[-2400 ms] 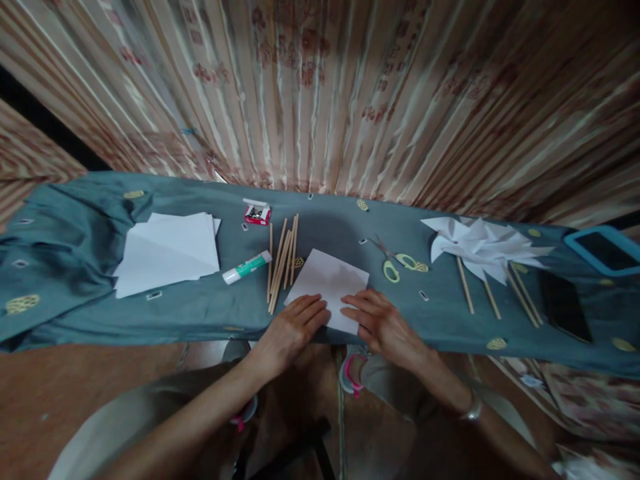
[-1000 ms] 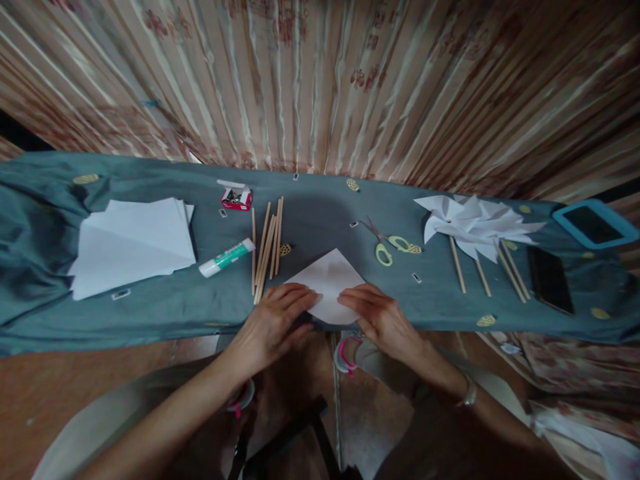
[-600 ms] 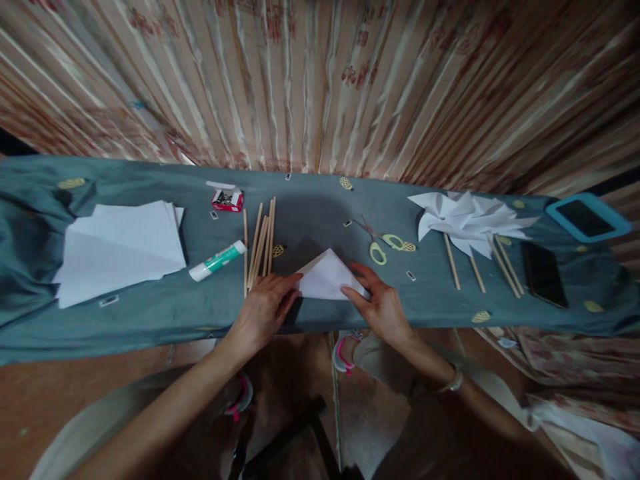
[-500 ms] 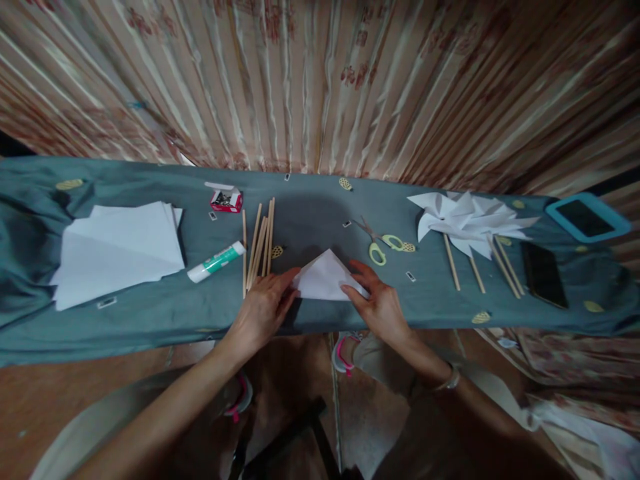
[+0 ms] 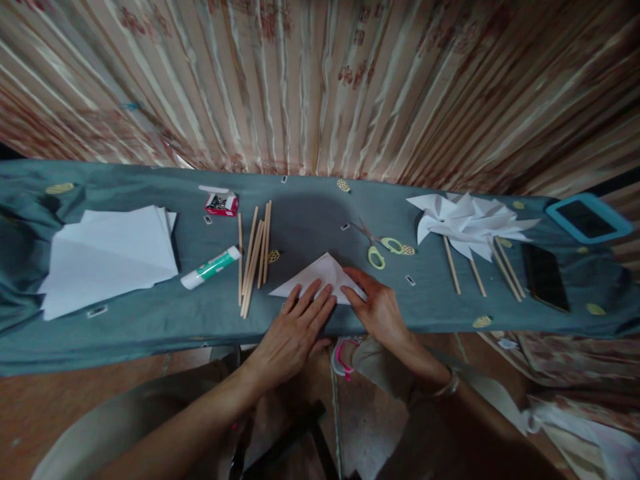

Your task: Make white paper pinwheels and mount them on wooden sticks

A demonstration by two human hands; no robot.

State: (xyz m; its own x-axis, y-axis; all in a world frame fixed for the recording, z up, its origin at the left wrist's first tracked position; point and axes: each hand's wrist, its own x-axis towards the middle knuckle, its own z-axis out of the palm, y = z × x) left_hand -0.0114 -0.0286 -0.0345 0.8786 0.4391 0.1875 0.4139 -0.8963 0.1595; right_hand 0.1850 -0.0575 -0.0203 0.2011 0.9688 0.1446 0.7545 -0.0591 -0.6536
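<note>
A sheet of white paper (image 5: 320,270) folded into a triangle lies at the table's front edge, its point facing away from me. My left hand (image 5: 300,327) lies across the front edge of the paper, fingers stretched out flat on it. At the right corner, my right hand (image 5: 375,303) grips the paper between thumb and fingers. Wooden sticks (image 5: 255,257) lie in a loose bunch left of the paper. Scissors (image 5: 377,243) with light green handles rest beyond my right hand, blades slightly apart.
To the left are a stack of white paper (image 5: 110,257), a glue stick (image 5: 210,268) and an open red box (image 5: 220,202) of small metal pieces. White paper pinwheels (image 5: 465,217) on sticks, a black phone (image 5: 545,277) and a blue-framed device (image 5: 587,219) lie right. A curtain (image 5: 310,87) hangs behind.
My left hand has left the paper's left corner and moved right and nearer me, flattening over the front edge. The left corner now shows. My right hand keeps its place.
</note>
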